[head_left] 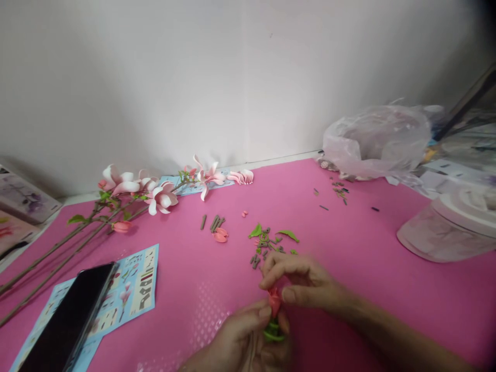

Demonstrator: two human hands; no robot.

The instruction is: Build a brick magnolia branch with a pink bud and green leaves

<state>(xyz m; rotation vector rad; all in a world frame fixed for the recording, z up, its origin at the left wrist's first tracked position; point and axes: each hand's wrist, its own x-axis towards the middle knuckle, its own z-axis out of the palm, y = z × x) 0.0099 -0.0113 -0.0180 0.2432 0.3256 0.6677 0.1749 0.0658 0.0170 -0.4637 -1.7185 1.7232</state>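
Note:
Near the bottom middle, my left hand (248, 336) is closed around a coral-pink toy flower bud (274, 300) with a green base (273, 331). The bud points up between the thumb and fingers. From the right, my right hand (306, 279) reaches over with thumb and fingertips curled around the bud's tip. Just beyond the hands lies a cluster of small green and brown plastic pieces (267, 238), including a green leaf (289, 235). Left of them are coral petals (220, 235) and brown stem pieces (215, 223).
Assembled pink-white magnolia branches (163, 199) lie at left. A black phone (73, 315) rests on an instruction sheet (143, 294). Loose pink petals (242, 177) sit near the wall. At right are a plastic bag (375, 139), a lidded tub (437, 232) and small dark pieces (341, 192).

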